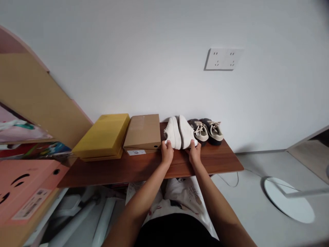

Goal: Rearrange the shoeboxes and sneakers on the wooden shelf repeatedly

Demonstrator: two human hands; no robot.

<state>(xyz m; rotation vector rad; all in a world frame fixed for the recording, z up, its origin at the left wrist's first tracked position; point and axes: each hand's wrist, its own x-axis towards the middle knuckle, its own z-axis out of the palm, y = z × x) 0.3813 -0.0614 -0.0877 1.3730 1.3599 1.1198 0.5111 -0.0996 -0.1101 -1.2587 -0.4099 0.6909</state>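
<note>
1. Yellow box (pixel 105 135): lay just left of the tan box (pixel 144 128) on the tabletop (pixel 218 159), limiting room on that side.
2. Tan box: landmark; lidded, near side labelled.
3. Left hand (pixel 167 153): just right of the tan box, grasping the near end of the left white shoe (pixel 172 133).
4. White shoes: one pair, side by side, right of the tan box. Probably light; uppers judged soft, soles stiffer, breakage unlikely. The near ends appeared a sound hold. Full contact with the tabletop could not be told.
5. Right hand (pixel 194 151): farther right of the tan box, grasping the near end of the right white shoe (pixel 185 132).
6. Dark shoes (pixel 217 134): rightmost from the tan box, close beside the white pair; little sideways clearance.
7. Tabletop: bare strip in front of the tan box, reaching the front edge; wall (pixel 154 51) behind.
</note>
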